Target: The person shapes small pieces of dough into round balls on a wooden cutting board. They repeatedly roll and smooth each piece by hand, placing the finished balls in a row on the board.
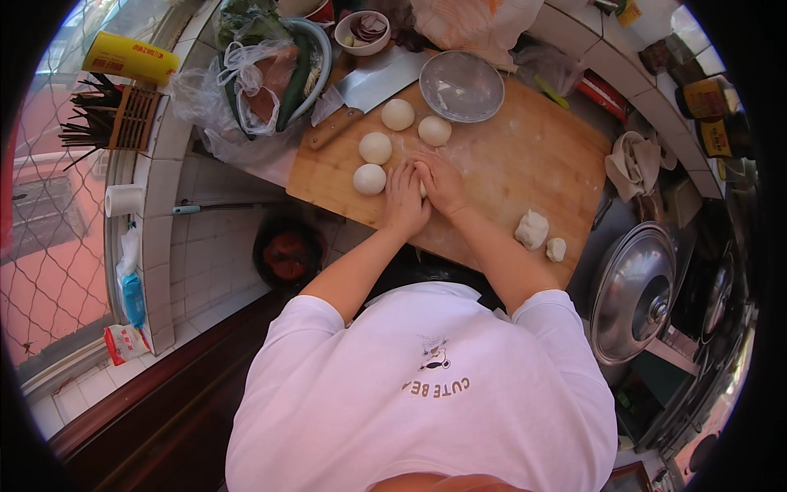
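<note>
On a floured wooden board (529, 154), my left hand (406, 200) and my right hand (441, 181) meet around a piece of dough (423, 189), mostly hidden between them. Just beyond and to the left lie several smooth round dough balls (375, 148). Two rough dough lumps, one larger (532, 229) and one smaller (556, 249), rest near the board's right front corner. A clear bowl (462, 86) with white residue stands at the board's far edge. Beside it lies a cleaver (381, 79) with a wooden handle, its blade pointing away to the right.
Far left, a blue-rimmed basin (324, 52) holds cucumbers and bagged food. Behind the cleaver is a white bowl of sliced onion (363, 34). A cloth (633, 166) lies right of the board, near a lidded metal pan (636, 292). A dark pan (289, 251) sits lower left.
</note>
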{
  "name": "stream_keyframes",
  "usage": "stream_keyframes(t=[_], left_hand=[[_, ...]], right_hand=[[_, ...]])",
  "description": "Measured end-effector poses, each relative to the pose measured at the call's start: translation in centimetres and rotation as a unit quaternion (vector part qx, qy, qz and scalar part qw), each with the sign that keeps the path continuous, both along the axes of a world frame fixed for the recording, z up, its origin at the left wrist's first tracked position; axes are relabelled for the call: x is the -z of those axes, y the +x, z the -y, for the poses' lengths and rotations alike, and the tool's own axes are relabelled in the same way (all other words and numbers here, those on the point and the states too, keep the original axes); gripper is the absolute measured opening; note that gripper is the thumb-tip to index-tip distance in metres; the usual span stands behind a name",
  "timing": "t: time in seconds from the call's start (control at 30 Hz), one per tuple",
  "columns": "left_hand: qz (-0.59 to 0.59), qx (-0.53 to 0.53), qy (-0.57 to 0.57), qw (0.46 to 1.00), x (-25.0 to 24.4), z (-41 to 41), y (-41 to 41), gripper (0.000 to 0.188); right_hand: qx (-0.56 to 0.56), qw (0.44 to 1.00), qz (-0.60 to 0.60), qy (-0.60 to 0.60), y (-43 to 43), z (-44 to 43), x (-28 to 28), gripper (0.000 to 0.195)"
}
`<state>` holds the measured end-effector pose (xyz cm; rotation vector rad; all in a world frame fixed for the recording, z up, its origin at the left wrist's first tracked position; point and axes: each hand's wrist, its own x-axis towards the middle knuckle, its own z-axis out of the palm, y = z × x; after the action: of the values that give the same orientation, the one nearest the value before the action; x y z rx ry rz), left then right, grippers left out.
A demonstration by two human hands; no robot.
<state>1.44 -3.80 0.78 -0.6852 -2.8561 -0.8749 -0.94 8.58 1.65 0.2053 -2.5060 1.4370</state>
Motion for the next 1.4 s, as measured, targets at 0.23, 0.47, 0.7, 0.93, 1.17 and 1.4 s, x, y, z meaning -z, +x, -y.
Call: stream_keyframes(t=[0.23, 0.47, 0.7, 0.93, 1.17, 1.4], left_hand=[[0.041, 0.023, -0.015, 0.999, -0.8, 0.5, 4.2, 0.068], [0.026, -0.028, 0.02, 0.999, -0.6, -0.9, -0.5, 0.066], [0.064, 0.045, -0.047, 0.996, -1.9, 0.5, 2.4, 0.063], [0.032, -0.012, 0.026, 0.999, -1.2, -1.0, -1.0, 0.066], [0.034, 0.0, 0.039, 0.999, -1.1, -0.3, 0.1, 0.069], [0.035, -0.01, 0.018, 0.999, -0.8, -0.3, -0.1, 0.068]], right_hand=[[-0.067, 0.99, -0.092, 0.083, 4.2, 0.3, -0.2, 0.024], [-0.014, 0.999, 0.016, 0.034, -1.0, -1.3, 0.1, 0.022], [-0.067, 0.995, -0.066, 0.045, 3.7, 1.4, -1.3, 0.021], [-0.009, 1.0, 0.01, -0.022, 0.0, -1.4, -0.3, 0.021], [0.139, 0.989, 0.052, 0.003, 1.0, -2.4, -1.7, 0.039], [0.125, 0.968, 0.036, 0.215, -4.2, -2.0, -3.4, 0.055]])
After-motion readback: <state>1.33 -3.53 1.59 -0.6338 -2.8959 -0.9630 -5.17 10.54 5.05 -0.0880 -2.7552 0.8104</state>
